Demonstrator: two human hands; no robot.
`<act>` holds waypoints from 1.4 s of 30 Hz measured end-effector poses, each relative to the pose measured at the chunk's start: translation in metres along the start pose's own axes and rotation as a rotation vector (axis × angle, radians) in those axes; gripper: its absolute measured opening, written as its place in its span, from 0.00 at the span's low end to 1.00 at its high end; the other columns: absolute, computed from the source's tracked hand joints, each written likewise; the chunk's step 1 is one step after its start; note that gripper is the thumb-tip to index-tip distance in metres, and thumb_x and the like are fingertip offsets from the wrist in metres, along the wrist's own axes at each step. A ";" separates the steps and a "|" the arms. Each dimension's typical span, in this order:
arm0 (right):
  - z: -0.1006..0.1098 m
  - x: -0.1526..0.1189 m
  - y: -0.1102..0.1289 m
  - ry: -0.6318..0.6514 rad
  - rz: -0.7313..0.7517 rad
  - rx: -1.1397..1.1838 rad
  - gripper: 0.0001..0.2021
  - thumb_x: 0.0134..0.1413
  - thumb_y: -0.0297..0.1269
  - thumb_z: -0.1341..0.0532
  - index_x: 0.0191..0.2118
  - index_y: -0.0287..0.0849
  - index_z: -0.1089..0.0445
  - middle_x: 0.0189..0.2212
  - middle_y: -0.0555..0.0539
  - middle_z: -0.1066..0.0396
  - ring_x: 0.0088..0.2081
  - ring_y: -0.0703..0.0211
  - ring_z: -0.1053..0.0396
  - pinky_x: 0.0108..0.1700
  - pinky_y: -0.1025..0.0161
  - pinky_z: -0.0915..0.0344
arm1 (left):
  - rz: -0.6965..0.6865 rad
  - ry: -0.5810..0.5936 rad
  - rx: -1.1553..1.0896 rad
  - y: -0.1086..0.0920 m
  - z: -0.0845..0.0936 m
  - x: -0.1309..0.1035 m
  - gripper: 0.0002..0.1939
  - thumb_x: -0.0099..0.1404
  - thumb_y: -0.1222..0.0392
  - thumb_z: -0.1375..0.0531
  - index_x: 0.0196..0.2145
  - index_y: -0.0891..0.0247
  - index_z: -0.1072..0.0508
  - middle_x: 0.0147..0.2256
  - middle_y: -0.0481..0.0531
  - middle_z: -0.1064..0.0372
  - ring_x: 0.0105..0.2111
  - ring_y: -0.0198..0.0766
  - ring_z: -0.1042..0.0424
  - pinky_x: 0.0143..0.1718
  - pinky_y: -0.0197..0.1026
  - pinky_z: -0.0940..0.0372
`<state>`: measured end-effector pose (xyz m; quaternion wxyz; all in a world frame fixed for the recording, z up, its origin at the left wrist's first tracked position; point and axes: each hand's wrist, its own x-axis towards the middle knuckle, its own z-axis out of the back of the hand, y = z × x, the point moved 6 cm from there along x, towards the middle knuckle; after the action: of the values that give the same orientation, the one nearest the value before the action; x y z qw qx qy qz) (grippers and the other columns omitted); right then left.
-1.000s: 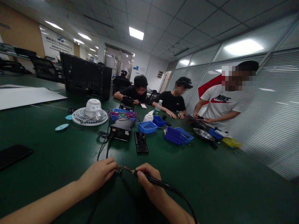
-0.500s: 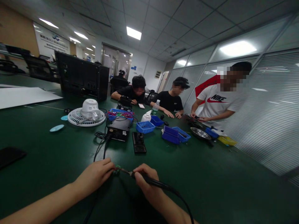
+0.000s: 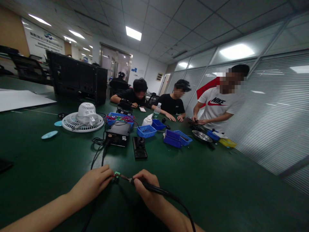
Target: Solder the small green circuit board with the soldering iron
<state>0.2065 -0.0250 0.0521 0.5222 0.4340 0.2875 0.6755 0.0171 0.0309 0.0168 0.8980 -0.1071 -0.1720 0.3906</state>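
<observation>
In the head view, my left hand (image 3: 93,181) pinches thin red wires at the edge of a small green circuit board (image 3: 117,175) low over the green table. A soldering iron (image 3: 153,188) with a black handle and cable is gripped in my right hand (image 3: 148,190). Its metal tip points left and reaches the right side of the board; whether it touches is too small to tell. Beyond my hands are a black soldering station (image 3: 118,134) with cables and a black stand (image 3: 139,148).
A white fan part (image 3: 83,122) lies at the left, near a blue basket of wires (image 3: 120,118). Blue trays (image 3: 146,131), a bottle (image 3: 156,111) and a metal pan (image 3: 202,136) are farther back. Several people are at the far side; one stands at the right.
The view has turned slightly, so the scene sits farther left. The green board shows more plainly, and a little more gap appears between it and my right hand. Both hands keep their hold.
</observation>
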 end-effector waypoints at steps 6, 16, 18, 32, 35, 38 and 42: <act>0.000 0.000 0.002 0.012 0.012 0.011 0.06 0.55 0.32 0.41 0.30 0.41 0.27 0.23 0.52 0.32 0.25 0.65 0.35 0.27 0.70 0.41 | 0.001 0.001 0.012 0.000 0.000 0.000 0.12 0.69 0.60 0.52 0.38 0.59 0.29 0.34 0.50 0.34 0.32 0.37 0.30 0.33 0.37 0.37; 0.002 0.000 0.004 -0.008 0.055 -0.019 0.06 0.54 0.31 0.41 0.29 0.41 0.27 0.24 0.52 0.29 0.27 0.64 0.32 0.31 0.69 0.39 | -0.004 0.009 0.021 0.000 0.000 0.000 0.12 0.69 0.61 0.53 0.37 0.59 0.29 0.34 0.49 0.34 0.32 0.38 0.30 0.33 0.37 0.38; 0.002 0.000 0.004 -0.013 0.060 -0.028 0.06 0.54 0.30 0.41 0.29 0.41 0.27 0.24 0.52 0.29 0.27 0.64 0.32 0.31 0.69 0.39 | -0.003 0.024 0.027 -0.001 0.001 0.000 0.12 0.69 0.61 0.52 0.37 0.60 0.29 0.34 0.50 0.34 0.32 0.38 0.30 0.34 0.37 0.37; 0.002 0.000 0.002 0.012 0.052 -0.011 0.06 0.55 0.32 0.41 0.30 0.41 0.28 0.23 0.52 0.32 0.25 0.64 0.35 0.28 0.69 0.40 | -0.021 -0.005 0.014 -0.005 0.004 0.002 0.11 0.69 0.62 0.51 0.36 0.59 0.30 0.33 0.48 0.35 0.33 0.36 0.31 0.34 0.35 0.38; 0.002 0.000 0.002 0.000 0.049 0.003 0.06 0.55 0.32 0.42 0.30 0.41 0.28 0.23 0.52 0.32 0.26 0.63 0.34 0.29 0.69 0.40 | -0.021 -0.004 0.029 -0.005 0.005 0.001 0.11 0.69 0.63 0.52 0.35 0.60 0.30 0.33 0.48 0.35 0.32 0.35 0.31 0.33 0.34 0.39; 0.004 0.000 0.003 -0.023 0.049 0.007 0.07 0.55 0.33 0.42 0.29 0.40 0.28 0.23 0.51 0.32 0.25 0.63 0.35 0.28 0.69 0.40 | -0.015 -0.002 0.047 -0.004 0.004 0.001 0.11 0.69 0.63 0.51 0.35 0.59 0.30 0.33 0.48 0.35 0.32 0.35 0.31 0.32 0.35 0.39; 0.004 0.000 0.005 -0.033 0.050 -0.022 0.07 0.53 0.33 0.43 0.27 0.40 0.29 0.22 0.51 0.32 0.25 0.63 0.35 0.28 0.68 0.40 | -0.014 -0.014 0.033 -0.002 0.003 0.000 0.10 0.68 0.62 0.51 0.36 0.59 0.30 0.34 0.48 0.34 0.33 0.35 0.31 0.34 0.34 0.38</act>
<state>0.2075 -0.0270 0.0576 0.5145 0.4463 0.2607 0.6842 0.0179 0.0297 0.0200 0.9011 -0.0883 -0.1725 0.3879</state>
